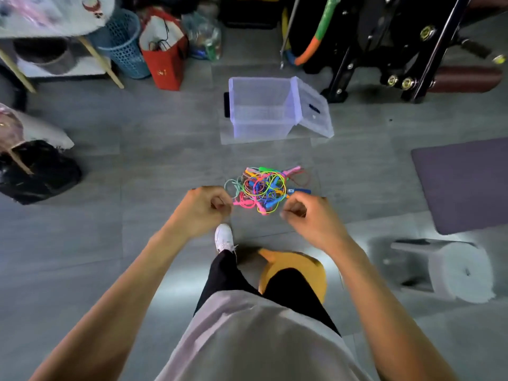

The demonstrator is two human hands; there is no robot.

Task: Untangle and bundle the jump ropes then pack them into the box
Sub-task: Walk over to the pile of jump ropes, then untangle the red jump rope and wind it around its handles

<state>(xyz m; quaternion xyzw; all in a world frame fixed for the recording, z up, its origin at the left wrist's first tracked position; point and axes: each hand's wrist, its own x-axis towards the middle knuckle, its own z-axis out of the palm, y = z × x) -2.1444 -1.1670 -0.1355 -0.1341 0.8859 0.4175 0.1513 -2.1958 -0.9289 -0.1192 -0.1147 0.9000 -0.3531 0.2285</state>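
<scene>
A: While both hands hover over the ropes, nothing is picked up yet. Left hand has its fingers curled in, holding nothing I can see; right hand is the same, a loose fist with nothing in it.

B: Ropes where?

A: One tangled heap on the floor, just past the hands, between the person and the box. The box is clear plastic, open, with its lid leaning against its right side. Looks like nothing is in it (see-through, hard to be sure).

B: Risks?

A: Many thin cords in many colours loop through each other. I reckon pulling one end hard tightens a knot rather than freeing it. Lifting the whole heap by one strand probably drags the rest along. Handles could snag in the loops. Also the foot sits near the heap, so a loose cord could catch under it.

B: Surface, room?

A: Grey tile floor, smooth, a bit glossy, so cords should slide easily. It's cluttered: a blue basket and red bag at the back left, black gym gear at the back right, a dark mat on the right, a white stool nearer. The person seems to sit on a yellow stool.
</scene>
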